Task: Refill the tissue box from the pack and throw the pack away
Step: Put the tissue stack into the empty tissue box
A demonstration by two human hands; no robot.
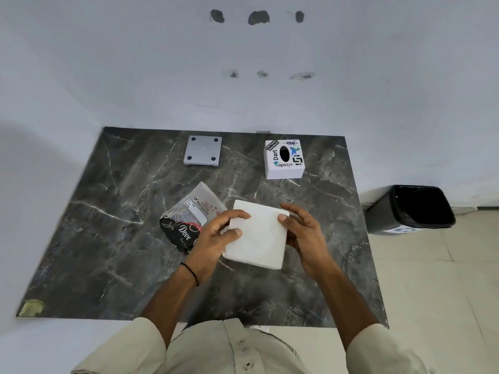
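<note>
Both hands are on the stack of tissues (256, 234) now, out of its wrapper and held just above the marble table (113, 184). The left hand (213, 238) pinches the stack's left edge, thumb on top and fingers curled under; the right hand (302, 233) closes on the right edge, thumb pressed on the top sheet, the other fingers spread loosely behind. So the step in hand, by my reading, is squaring up the bare stack before it goes into the box

The pack (189, 220), clear plastic with a black printed end, lies flat and limp just left of the left hand, partly tucked under its fingers, and looks emptied. The tissue box (285, 159), white with stickers, sits beyond the right hand, well clear of it; its oval slot faces up and shows only dark, so no tissue pokes out. Its grey base plate (203, 154) lies beyond the left hand, feet up, apart from the box

Next move, I'd say: the box has to be turned over so the stack can go in from below, then the plate closes it. The bin (410, 209) stands on the floor off to the right of the right hand, black liner in, nothing visible inside
</note>
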